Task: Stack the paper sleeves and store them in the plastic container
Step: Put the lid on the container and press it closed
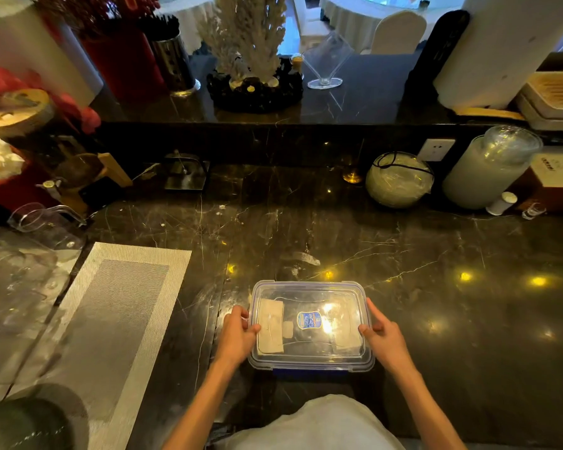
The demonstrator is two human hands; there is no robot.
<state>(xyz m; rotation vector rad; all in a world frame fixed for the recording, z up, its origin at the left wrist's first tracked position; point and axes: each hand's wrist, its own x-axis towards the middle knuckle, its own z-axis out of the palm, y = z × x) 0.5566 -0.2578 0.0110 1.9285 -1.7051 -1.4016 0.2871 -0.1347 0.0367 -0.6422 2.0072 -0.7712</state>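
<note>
A clear plastic container (311,287) with a blue-edged lid and a blue label sits on the dark marble counter close to me. Its lid lies on top. Through the lid I see pale paper sleeves (270,329) lying along the left inside, and another pale piece at the right. My left hand (238,336) grips the container's left edge, thumb on the lid. My right hand (384,336) grips the right edge the same way.
A grey woven placemat (111,306) lies to the left, with clear glassware (23,264) beyond it. Against the back wall stand a round glass jar (398,180), a tall lidded canister (488,170) and a small black stand (186,173).
</note>
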